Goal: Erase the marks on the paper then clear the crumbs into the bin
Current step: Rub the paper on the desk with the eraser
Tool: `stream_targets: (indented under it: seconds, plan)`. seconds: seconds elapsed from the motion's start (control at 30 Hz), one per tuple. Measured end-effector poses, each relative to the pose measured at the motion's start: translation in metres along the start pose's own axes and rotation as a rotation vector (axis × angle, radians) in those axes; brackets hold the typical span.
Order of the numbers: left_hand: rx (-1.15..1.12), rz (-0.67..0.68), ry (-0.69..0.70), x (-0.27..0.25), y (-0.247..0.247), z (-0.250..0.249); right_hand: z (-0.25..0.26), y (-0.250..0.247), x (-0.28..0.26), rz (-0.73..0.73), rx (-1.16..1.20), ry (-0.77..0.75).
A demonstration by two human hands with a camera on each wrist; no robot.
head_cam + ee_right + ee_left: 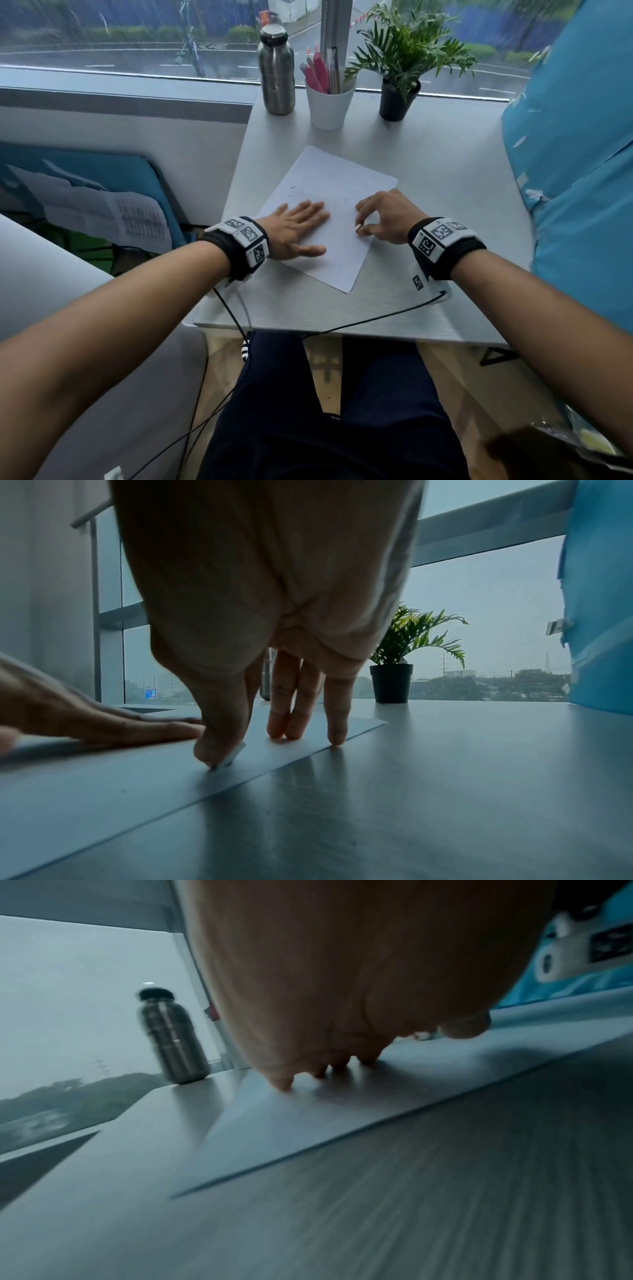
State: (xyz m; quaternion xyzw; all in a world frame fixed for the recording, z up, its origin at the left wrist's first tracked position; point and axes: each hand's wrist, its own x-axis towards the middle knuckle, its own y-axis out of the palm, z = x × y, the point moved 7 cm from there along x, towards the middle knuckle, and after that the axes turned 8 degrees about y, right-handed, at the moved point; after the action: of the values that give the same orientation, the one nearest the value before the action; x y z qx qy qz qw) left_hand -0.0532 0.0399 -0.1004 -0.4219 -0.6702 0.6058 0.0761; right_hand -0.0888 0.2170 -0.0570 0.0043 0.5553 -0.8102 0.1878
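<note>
A white sheet of paper (329,192) lies at an angle on the grey table (445,205), with a few small dark marks (293,187) on its far half. My left hand (298,229) lies flat on the sheet's left side, fingers straight, pressing it down. My right hand (363,231) pinches a small white eraser (358,229) between thumb and forefinger, its tip on the paper near the right edge. In the right wrist view the eraser (232,756) touches the paper (103,777), and the other fingers (294,718) rest on the sheet. No bin is in view.
At the table's far edge stand a steel bottle (276,68), a white cup of pens (329,99) and a potted plant (399,82). A blue cloth-covered object (575,171) borders the table's right side. Papers lie on a blue surface (102,212) to the left.
</note>
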Motion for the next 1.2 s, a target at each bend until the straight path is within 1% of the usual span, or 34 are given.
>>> stream_targets:
  seconds: [0.1,0.13,0.17,0.2,0.27,0.33,0.37,0.4,0.43,0.47,0.5,0.57,0.6,0.63,0.67,0.7,0.73,0.77,0.8,0.87,0.97,1.0,1.1,1.2]
  plan:
    - [-0.016,-0.023,-0.199,-0.010,-0.004,0.027,0.002,-0.003,-0.004,0.030,-0.022,-0.016]
    - [0.001,-0.037,-0.243,-0.012,-0.005,0.030,0.003,-0.004,-0.005,0.047,-0.044,-0.026]
    - [0.028,-0.056,-0.250,-0.014,-0.005,0.028,0.002,-0.004,-0.006,0.063,-0.065,-0.032]
    - [0.063,-0.080,-0.207,-0.013,-0.006,0.020,0.001,-0.005,-0.006,0.081,-0.079,-0.031]
    - [0.127,-0.104,-0.015,-0.010,-0.001,-0.009,-0.004,-0.006,-0.006,0.105,-0.093,-0.026]
    - [0.137,-0.046,0.170,-0.010,0.014,-0.035,-0.006,-0.006,-0.008,0.114,-0.121,-0.034]
    - [0.127,-0.002,0.216,-0.012,0.022,-0.040,-0.006,-0.007,-0.009,0.117,-0.130,-0.039]
    - [0.118,0.033,0.233,-0.013,0.028,-0.039,-0.006,-0.008,-0.011,0.120,-0.132,-0.039]
    - [0.114,0.047,0.220,-0.015,0.028,-0.033,-0.005,-0.009,-0.012,0.123,-0.127,-0.038]
    - [0.110,0.044,0.174,-0.016,0.025,-0.021,-0.005,-0.009,-0.014,0.126,-0.128,-0.036]
    - [0.098,0.034,0.097,-0.017,0.020,-0.006,-0.004,-0.010,-0.014,0.126,-0.132,-0.035]
    - [0.059,0.009,-0.104,-0.021,0.010,0.025,-0.003,-0.009,-0.015,0.124,-0.135,-0.030]
    - [0.054,-0.013,-0.194,-0.024,0.004,0.034,-0.002,-0.010,-0.015,0.121,-0.133,-0.027]
    - [0.056,-0.039,-0.247,-0.026,-0.001,0.037,-0.002,-0.010,-0.015,0.116,-0.134,-0.025]
    - [0.064,-0.065,-0.249,-0.026,-0.004,0.031,-0.001,-0.010,-0.016,0.113,-0.139,-0.022]
    - [0.062,-0.085,-0.198,-0.024,-0.007,0.019,0.000,-0.010,-0.016,0.111,-0.142,-0.018]
    - [0.045,-0.092,-0.119,-0.020,-0.007,0.004,0.000,-0.010,-0.016,0.111,-0.143,-0.015]
    - [0.008,-0.082,-0.049,-0.016,-0.006,-0.010,0.001,-0.009,-0.016,0.111,-0.144,-0.013]
    - [-0.033,-0.058,-0.013,-0.013,-0.001,-0.021,0.002,-0.009,-0.016,0.112,-0.153,-0.012]
    - [-0.087,-0.017,-0.024,-0.005,0.007,-0.028,0.004,-0.009,-0.017,0.107,-0.186,-0.003]
    - [-0.093,-0.005,-0.053,0.001,0.010,-0.025,0.011,-0.004,-0.024,0.036,-0.223,-0.001]
    - [-0.098,0.005,-0.056,0.003,0.009,-0.023,0.016,-0.001,-0.029,0.009,-0.195,-0.014]
    - [-0.108,0.045,-0.072,0.005,0.008,-0.018,0.029,0.013,-0.040,-0.008,-0.063,-0.038]
    - [-0.103,0.062,-0.084,0.009,0.007,-0.015,0.024,0.010,-0.044,-0.105,0.059,0.038]
